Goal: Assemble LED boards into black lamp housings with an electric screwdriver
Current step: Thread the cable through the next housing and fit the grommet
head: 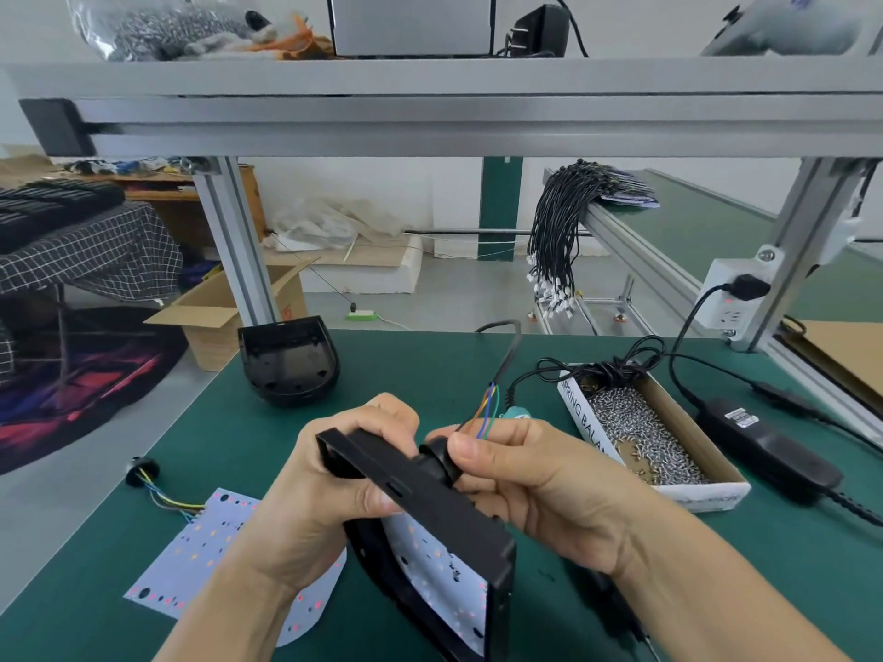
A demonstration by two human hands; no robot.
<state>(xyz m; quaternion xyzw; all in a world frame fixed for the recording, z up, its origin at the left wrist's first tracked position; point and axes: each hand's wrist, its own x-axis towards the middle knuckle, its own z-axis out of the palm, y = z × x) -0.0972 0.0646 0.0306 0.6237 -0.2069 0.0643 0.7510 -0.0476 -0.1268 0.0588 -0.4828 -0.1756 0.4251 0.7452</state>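
Nearest the camera, a black rectangular plastic lamp housing is held tilted above the green bench mat, with a white LED board dotted with small chips already seated in its open face. The left hand curls round the housing's far end. The right hand pinches a round black rubber grommet at the housing's top edge, where coloured wires come out. The step in hand looks like seating the grommet and wire lead, before any screwing. Next, the housing probably needs laying flat, then screws from the open cardboard box of small silver screws just to the right. The electric screwdriver cannot be made out clearly. A second white LED board with wires lies on the mat at left, and an empty black housing sits farther back.
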